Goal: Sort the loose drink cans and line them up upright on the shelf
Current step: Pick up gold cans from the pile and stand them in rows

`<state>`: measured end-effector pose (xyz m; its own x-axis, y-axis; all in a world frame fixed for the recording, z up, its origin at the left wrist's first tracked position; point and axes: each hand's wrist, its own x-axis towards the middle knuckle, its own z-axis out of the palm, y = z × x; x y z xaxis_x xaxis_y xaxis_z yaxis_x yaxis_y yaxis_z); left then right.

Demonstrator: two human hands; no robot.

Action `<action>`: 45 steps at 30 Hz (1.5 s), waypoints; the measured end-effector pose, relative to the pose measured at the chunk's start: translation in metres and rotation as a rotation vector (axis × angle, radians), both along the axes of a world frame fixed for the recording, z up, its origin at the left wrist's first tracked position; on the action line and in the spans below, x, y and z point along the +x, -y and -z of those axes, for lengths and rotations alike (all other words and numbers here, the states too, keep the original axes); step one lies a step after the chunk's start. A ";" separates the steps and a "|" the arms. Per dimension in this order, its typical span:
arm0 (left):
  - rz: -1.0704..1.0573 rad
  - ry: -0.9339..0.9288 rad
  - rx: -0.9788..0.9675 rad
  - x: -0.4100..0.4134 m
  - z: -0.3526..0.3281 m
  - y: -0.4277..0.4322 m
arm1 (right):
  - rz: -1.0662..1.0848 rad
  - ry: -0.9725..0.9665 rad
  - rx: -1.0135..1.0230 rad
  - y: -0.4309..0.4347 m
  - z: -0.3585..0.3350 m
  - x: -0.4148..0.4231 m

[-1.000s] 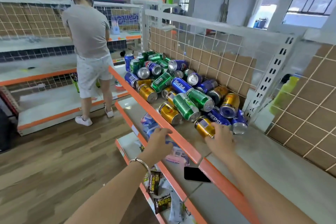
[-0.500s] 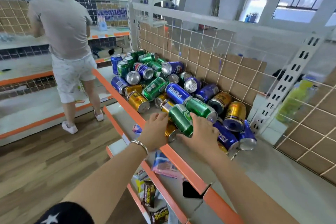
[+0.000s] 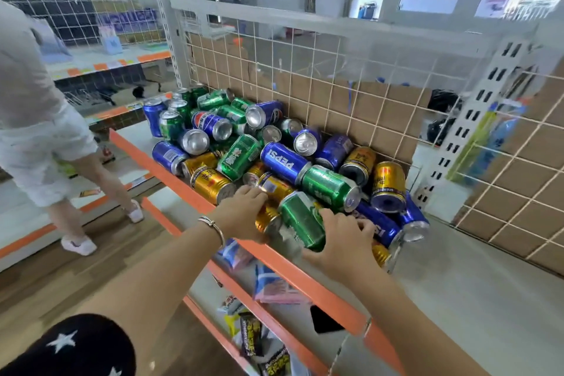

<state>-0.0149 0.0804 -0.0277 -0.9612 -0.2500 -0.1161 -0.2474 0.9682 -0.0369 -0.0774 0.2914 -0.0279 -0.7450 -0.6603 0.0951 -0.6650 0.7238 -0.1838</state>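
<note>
Green can [image 3: 300,223] now in our right hand [image 3: 341,241], fingers curled round it, still lying at pile's front on the shelf [image 3: 457,284]. Left hand [image 3: 244,214] moved from rail [image 3: 305,272] onto a gold can [image 3: 276,188], grip unclear. Sorting barely started.
</note>
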 end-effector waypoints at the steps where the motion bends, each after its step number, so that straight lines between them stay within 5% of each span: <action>1: 0.009 0.027 -0.034 -0.001 -0.002 0.003 | 0.004 0.005 0.006 0.001 0.000 0.002; 7: 0.070 0.149 -0.221 -0.009 -0.010 0.005 | 0.002 0.016 0.114 -0.001 0.000 0.012; 16: 0.104 0.123 -0.099 -0.011 -0.014 0.023 | -0.011 0.081 0.070 -0.019 0.009 0.013; 24: -0.156 -0.254 0.651 -0.010 -0.012 0.025 | 0.199 0.236 0.089 -0.062 0.002 -0.026; 29: -0.173 -0.370 0.899 -0.016 -0.016 -0.001 | 0.347 0.189 0.171 -0.047 0.005 -0.014; 36: -0.390 -0.318 1.562 -0.031 -0.042 -0.050 | 0.541 0.455 -0.369 -0.047 0.018 -0.001; 41: -0.303 -0.132 1.594 -0.040 -0.036 -0.086 | 0.641 0.447 -0.809 -0.069 0.010 0.010; 45: -0.205 -0.038 1.532 -0.045 -0.026 -0.125 | 0.744 0.298 -0.758 -0.106 0.001 0.014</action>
